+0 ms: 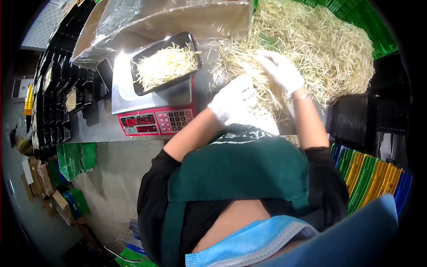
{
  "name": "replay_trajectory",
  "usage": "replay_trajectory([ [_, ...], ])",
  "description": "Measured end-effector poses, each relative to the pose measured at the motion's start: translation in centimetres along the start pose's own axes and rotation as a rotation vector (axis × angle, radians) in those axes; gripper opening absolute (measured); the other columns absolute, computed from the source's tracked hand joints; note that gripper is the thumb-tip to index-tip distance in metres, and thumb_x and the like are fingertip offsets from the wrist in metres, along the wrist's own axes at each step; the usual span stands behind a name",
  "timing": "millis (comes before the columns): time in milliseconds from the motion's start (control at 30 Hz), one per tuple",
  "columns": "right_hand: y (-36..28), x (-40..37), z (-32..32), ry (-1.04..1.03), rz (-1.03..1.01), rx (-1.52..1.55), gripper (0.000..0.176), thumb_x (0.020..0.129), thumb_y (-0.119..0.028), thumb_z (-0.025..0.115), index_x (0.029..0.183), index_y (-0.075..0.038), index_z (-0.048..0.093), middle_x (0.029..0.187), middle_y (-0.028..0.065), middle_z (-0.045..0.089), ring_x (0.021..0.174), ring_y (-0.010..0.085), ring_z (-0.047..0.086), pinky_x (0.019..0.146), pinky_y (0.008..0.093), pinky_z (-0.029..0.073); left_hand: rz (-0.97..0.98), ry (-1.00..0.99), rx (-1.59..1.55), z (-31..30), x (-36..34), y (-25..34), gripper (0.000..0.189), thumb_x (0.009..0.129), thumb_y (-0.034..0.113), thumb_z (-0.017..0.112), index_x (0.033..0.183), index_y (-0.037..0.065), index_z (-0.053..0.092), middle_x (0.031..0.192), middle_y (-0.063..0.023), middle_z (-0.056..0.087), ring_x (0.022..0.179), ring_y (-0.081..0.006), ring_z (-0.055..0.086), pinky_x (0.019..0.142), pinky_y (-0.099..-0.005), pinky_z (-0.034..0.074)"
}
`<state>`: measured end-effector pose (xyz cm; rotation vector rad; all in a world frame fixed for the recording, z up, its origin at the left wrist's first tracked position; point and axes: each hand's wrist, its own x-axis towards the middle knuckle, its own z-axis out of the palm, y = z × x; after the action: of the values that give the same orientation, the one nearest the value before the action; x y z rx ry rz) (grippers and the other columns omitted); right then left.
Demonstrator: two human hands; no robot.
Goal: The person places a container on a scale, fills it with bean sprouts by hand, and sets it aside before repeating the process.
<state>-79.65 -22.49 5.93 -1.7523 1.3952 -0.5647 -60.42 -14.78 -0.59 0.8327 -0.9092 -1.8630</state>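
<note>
Both hands wear white gloves and are in a loose heap of bean sprouts (338, 58) on the worktop. My left hand (233, 99) is closed at the heap's near left edge, its fingers curled against sprouts and partly hidden. To its right, my right hand (282, 73) lies over the sprouts, fingers stretched toward the upper left. A black tray (199, 62) filled with bean sprouts rests tilted on the metal plate of a red digital scale (155, 121), left of my hands. The scale's display is lit.
Stacks of black trays (53, 107) line the left end of the worktop. A plastic-lined box (169, 22) stands behind the scale. More black trays (353, 120) sit at right, above coloured crates (373, 178). A green crate (378, 26) is behind the sprouts.
</note>
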Motion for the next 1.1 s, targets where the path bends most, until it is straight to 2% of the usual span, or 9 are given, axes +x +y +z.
replay_trajectory([
  [67, 5.1, 2.6, -2.0, -0.001, 0.033, -0.048, 0.067, 0.083, -0.055, 0.057, 0.122, -0.001, 0.054, 0.109, 0.0216, 0.06, 0.09, 0.0254, 0.06, 0.085, 0.0318, 0.048, -0.153, -0.204, 0.586, -3.2, -0.5, 0.7, 0.059, 0.079, 0.01, 0.063, 0.134, 0.005, 0.042, 0.136, -0.0205, 0.042, 0.12, -0.0297, 0.049, 0.1, -0.0331, 0.039],
  [167, 7.2, -0.1, 2.7, 0.167, -0.317, -0.424, 0.075, 0.074, -0.061, 0.063, 0.115, 0.001, 0.054, 0.103, 0.0232, 0.058, 0.096, 0.0319, 0.057, 0.085, 0.0399, 0.046, 0.492, 0.134, 1.536, -1.3, -0.9, 1.8, 0.086, 0.07, 0.018, 0.071, 0.142, 0.003, 0.027, 0.143, -0.0194, 0.035, 0.135, -0.0271, 0.033, 0.11, -0.0366, 0.025],
  [267, 5.4, -3.9, 4.8, 0.059, -0.576, -0.709, 0.091, 0.057, -0.05, 0.076, 0.129, -0.004, 0.043, 0.136, 0.0273, 0.037, 0.115, 0.0426, 0.046, 0.093, 0.0411, 0.043, 0.833, -0.12, 1.737, -3.3, 5.8, -1.7, 0.089, 0.068, 0.02, 0.075, 0.141, 0.0, 0.027, 0.139, -0.0248, 0.037, 0.129, -0.0354, 0.038, 0.11, -0.041, 0.026],
  [500, 8.8, -2.1, -0.9, -0.121, -0.178, -0.393, 0.075, 0.074, -0.014, 0.071, 0.14, -0.013, 0.037, 0.125, 0.0234, 0.053, 0.111, 0.0346, 0.054, 0.093, 0.0357, 0.045, 0.14, -0.134, 1.801, 1.5, 7.6, 2.3, 0.063, 0.075, 0.015, 0.059, 0.135, 0.007, 0.042, 0.111, -0.0204, 0.054, 0.106, -0.0325, 0.053, 0.093, -0.0374, 0.043],
  [667, 4.7, -1.1, -7.3, -0.138, 0.247, -0.161, 0.052, 0.078, -0.011, 0.068, 0.128, -0.009, 0.054, 0.09, 0.0069, 0.066, 0.062, 0.0099, 0.051, 0.065, 0.0295, 0.049, 0.133, 0.189, 1.547, -1.6, 7.4, 4.2, 0.065, 0.071, 0.02, 0.065, 0.131, 0.007, 0.045, 0.134, -0.0257, 0.035, 0.11, -0.0388, 0.051, 0.092, -0.0398, 0.045],
  [767, 14.6, 4.1, -3.6, 0.124, -0.165, -0.497, 0.085, 0.072, -0.008, 0.073, 0.144, -0.008, 0.028, 0.14, 0.0181, 0.04, 0.118, 0.0229, 0.05, 0.094, 0.0349, 0.048, -0.258, 0.175, 1.522, -2.6, 9.4, 3.7, 0.103, 0.055, 0.042, 0.081, 0.14, 0.008, 0.033, 0.148, -0.0296, 0.006, 0.127, -0.0469, 0.033, 0.107, -0.0424, 0.034],
  [833, 8.8, 0.3, -2.3, -0.034, 0.117, -0.475, 0.097, 0.068, -0.021, 0.078, 0.146, -0.007, 0.022, 0.152, 0.0183, 0.015, 0.139, 0.0313, 0.022, 0.112, 0.0417, 0.027, -0.311, 0.174, 1.582, -2.2, 9.2, 2.8, 0.125, 0.05, 0.051, 0.082, 0.146, 0.007, 0.015, 0.147, -0.0327, 0.006, 0.133, -0.0476, 0.021, 0.111, -0.0475, 0.023],
  [900, 9.0, -3.4, 0.0, 0.029, -0.216, -0.464, 0.111, 0.061, -0.066, 0.071, 0.143, -0.004, 0.03, 0.147, 0.0281, 0.024, 0.137, 0.0418, 0.022, 0.113, 0.0442, 0.018, -0.44, -0.08, 1.648, 0.0, 7.5, 3.3, 0.143, 0.047, 0.057, 0.082, 0.146, -0.001, -0.003, 0.147, -0.0352, 0.001, 0.138, -0.0474, 0.006, 0.113, -0.0486, 0.011],
  [1100, 7.7, -6.8, 2.2, 0.039, -0.178, -0.538, 0.106, 0.061, -0.05, 0.073, 0.145, -0.006, 0.025, 0.145, 0.025, 0.028, 0.135, 0.0425, 0.024, 0.111, 0.0465, 0.021, 0.221, 0.288, 2.01, 0.3, 4.3, -4.0, 0.126, 0.054, 0.044, 0.082, 0.145, -0.002, 0.008, 0.142, -0.0333, 0.025, 0.131, -0.0462, 0.03, 0.108, -0.0482, 0.026],
])
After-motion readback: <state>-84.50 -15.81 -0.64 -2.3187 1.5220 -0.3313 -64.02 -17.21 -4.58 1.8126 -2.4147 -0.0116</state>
